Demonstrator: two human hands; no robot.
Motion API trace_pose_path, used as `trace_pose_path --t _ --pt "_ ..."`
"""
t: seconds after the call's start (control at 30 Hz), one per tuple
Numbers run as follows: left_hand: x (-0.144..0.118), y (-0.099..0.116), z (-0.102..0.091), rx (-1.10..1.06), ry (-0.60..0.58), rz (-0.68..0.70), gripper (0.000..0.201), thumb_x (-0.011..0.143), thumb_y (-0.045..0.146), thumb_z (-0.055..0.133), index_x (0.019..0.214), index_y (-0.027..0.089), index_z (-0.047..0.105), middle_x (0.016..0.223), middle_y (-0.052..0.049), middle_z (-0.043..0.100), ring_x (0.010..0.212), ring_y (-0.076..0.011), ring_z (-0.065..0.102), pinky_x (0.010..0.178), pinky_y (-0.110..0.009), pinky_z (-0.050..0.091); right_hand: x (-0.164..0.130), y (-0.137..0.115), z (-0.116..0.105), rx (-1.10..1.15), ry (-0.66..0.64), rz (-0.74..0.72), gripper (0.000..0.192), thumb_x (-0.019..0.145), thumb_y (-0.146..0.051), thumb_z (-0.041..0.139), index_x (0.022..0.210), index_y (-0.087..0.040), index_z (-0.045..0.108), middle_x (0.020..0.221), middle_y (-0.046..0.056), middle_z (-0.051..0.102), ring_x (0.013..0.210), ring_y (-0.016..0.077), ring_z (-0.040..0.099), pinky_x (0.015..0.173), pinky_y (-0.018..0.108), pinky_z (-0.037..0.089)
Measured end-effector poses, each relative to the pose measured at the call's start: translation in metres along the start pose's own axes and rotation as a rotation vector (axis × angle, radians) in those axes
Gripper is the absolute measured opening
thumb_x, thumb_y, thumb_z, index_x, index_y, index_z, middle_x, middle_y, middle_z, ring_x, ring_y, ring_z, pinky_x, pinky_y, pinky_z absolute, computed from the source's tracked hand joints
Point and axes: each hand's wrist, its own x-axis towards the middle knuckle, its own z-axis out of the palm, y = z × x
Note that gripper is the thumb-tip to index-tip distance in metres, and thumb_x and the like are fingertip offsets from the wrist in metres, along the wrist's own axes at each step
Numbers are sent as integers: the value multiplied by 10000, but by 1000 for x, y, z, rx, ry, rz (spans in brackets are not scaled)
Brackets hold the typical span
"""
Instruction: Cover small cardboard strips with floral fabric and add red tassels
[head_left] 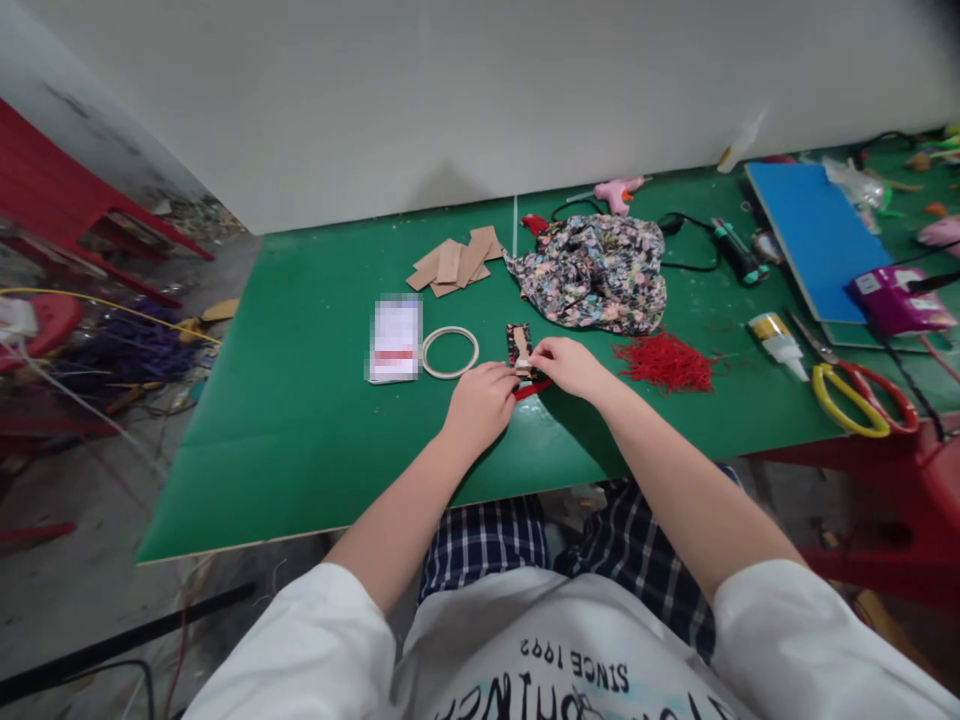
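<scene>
On the bench, I see the right hand pinching a strip, the left hand touching it, grip unclear; tape at nine o'clock.

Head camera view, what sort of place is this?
Probably a small craft workshop: a pink glue gun, scissors and cut cardboard pieces lie on the green table.

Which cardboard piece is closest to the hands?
The cardboard piece on dark floral fabric, by the left hand and right hand; the others lie piled farther off.

2 forearms extended forward, left hand near right hand, fingers bent
</scene>
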Motion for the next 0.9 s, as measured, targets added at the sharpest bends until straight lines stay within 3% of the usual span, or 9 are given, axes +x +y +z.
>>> trace_pose_path --t 0.47,0.9 --pt "1 2 7 47 -53 11 193 773 98 495 846 139 669 825 -78 696 839 -213 596 779 -373 473 2 -8 3 -125 -34 48 175 760 -238 500 683 -184 647 715 62 662 604 152 537 540 252 306" --pt "0 4 8 57 -33 -17 245 778 85 474 927 103 668 947 -82 673 877 -214 536 808 -368 463 1 -9 2 -163 -76 53 165 764 -286 522 734 -175 639 754 50 669 647 136 548 555 231 306"
